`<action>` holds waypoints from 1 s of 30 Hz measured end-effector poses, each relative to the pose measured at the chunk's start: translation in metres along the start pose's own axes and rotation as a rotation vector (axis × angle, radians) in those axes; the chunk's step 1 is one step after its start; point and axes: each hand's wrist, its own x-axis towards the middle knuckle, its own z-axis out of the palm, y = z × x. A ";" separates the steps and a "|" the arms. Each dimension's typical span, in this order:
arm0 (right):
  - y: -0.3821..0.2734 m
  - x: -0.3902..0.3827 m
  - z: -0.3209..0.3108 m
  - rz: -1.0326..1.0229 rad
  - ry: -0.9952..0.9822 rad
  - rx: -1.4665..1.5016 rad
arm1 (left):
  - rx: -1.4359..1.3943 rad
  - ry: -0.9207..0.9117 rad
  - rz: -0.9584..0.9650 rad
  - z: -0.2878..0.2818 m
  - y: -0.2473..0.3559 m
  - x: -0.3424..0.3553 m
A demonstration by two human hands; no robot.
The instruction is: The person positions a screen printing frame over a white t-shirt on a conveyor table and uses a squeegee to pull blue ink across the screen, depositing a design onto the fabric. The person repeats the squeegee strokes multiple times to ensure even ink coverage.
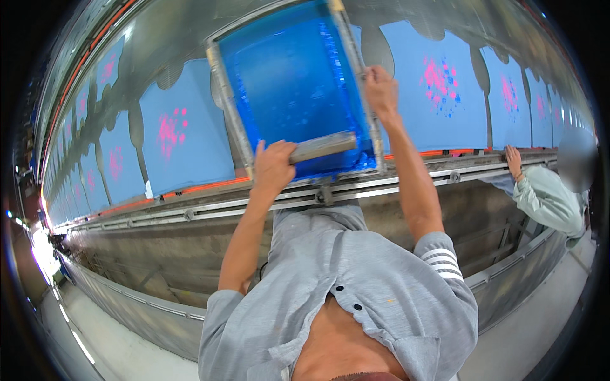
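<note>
A screen printing frame [283, 70] with blue mesh and a worn metal rim is tilted in front of me, over the table of fabric pieces. My left hand [274, 166] is closed round the left end of a squeegee [325, 147], which lies across the near end of the mesh. The squeegee's blade is hidden. On the frame's right rim, my right hand [381, 92] has its fingers wrapped round the edge. Light blue fabric pieces [197, 127] lie to the left, printed with pink spots. Another fabric piece [406, 82], to the right, bears pink and darker blue spots.
A metal rail [222, 192] runs along the table's near edge, with an orange strip beside it. At the right, another person in a pale green sleeve [540, 200] rests a hand [513, 162] by the rail. Behind me runs a low grey barrier [143, 295].
</note>
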 end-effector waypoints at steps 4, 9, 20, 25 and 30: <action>0.105 0.019 -0.014 0.011 0.045 0.054 | -0.034 0.000 0.024 0.041 0.063 0.026; 0.118 -0.001 -0.009 0.127 -0.021 0.130 | 0.022 0.033 0.027 0.054 0.063 0.016; 0.114 -0.017 0.038 0.109 0.012 0.115 | 0.019 0.130 0.048 0.065 0.037 -0.018; 0.106 -0.013 0.032 0.192 -0.036 0.014 | 0.062 -0.214 -0.155 0.032 0.041 0.027; 0.080 -0.007 0.025 0.171 -0.016 -0.140 | 0.090 -0.122 -0.092 0.009 0.014 0.095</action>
